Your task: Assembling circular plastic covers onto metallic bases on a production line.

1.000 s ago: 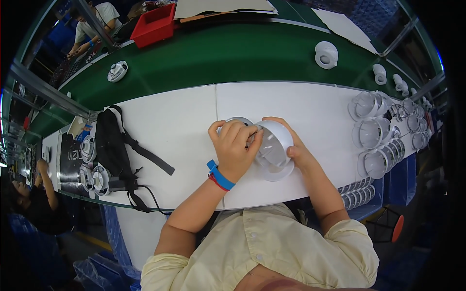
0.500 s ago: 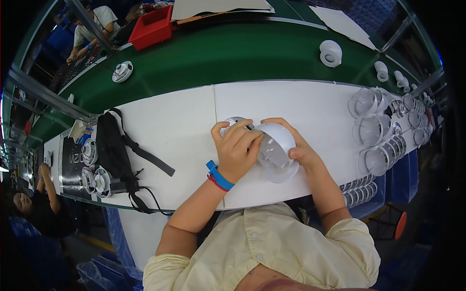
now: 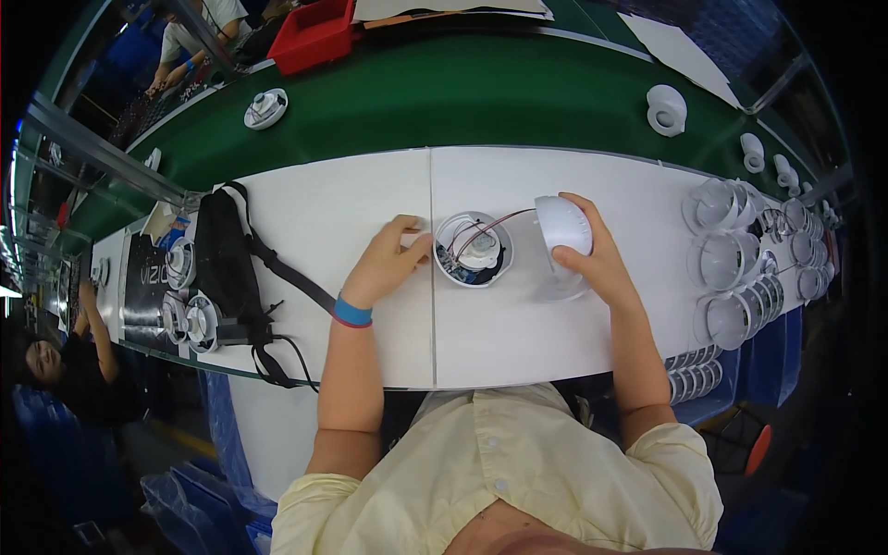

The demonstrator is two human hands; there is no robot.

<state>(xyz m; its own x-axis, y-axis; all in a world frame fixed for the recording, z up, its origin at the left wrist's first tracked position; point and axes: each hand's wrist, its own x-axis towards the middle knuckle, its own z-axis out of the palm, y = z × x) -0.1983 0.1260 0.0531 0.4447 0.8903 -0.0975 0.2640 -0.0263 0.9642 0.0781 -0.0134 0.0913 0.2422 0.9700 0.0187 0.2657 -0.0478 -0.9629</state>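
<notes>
In my right hand (image 3: 599, 259) is a white dome cover (image 3: 561, 228) with a clear plastic part below it, gripped between thumb and fingers and tipped on its side. Thin wires (image 3: 508, 219) run from this cover to a round white camera base (image 3: 442, 264), which lies on the white table with its circuit board and inner module facing up. My left hand (image 3: 384, 264), a blue band at its wrist, is beside the base's left rim. Its thumb and fingers are apart with nothing between them.
Clear dome covers (image 3: 726, 261) stand in rows at the right. A black strapped bag (image 3: 227, 264) and several white bases (image 3: 200, 324) lie left. Beyond the table runs a green conveyor (image 3: 398, 92) carrying white housings (image 3: 666, 111); a red bin (image 3: 313, 39) stands behind. Other people sit left.
The cover has come away from the base and moved right in my right hand, exposing the wires and board. My left hand has let go and moved left. The view has shifted slightly.
</notes>
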